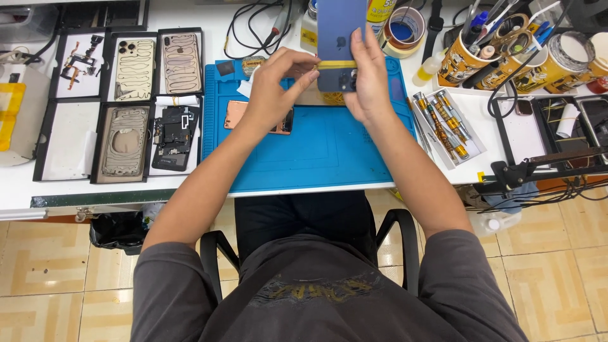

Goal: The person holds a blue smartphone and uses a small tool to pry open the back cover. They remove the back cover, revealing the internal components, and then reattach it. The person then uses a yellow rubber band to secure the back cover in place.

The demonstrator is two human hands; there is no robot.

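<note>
Phone (340,38), a dark blue handset seen from its back, is what we have in hand: we hold it upright above the far edge of the blue repair mat (316,145), camera end pointing down toward us. Our right hand (369,82) wraps its right side, fingers laid flat up the back panel, gripping it firmly. Our left hand (272,88) is pinched closed on a yellow rubber band (335,64) that crosses the phone's back just above the camera, thumb and fingertips drawing the band out at the left edge of the handset.

We judge the step in hand to be banding the phone, seating the strap so it clamps the back panel to the frame. The band looks flat and level across the back; whether it runs all the way round the front we cannot tell from here.

For the next move we judge that the left hand must keep tension even while it settles the band, and the right must hold the body steady so the panel does not shift.

On the mat, below the left hand, lies a copper-coloured plate (239,115). Left of the mat sit black trays (136,101) with phone backs and parts; right of it, a tray of screwdrivers (446,126) rests on the worktop (190,12).
</note>
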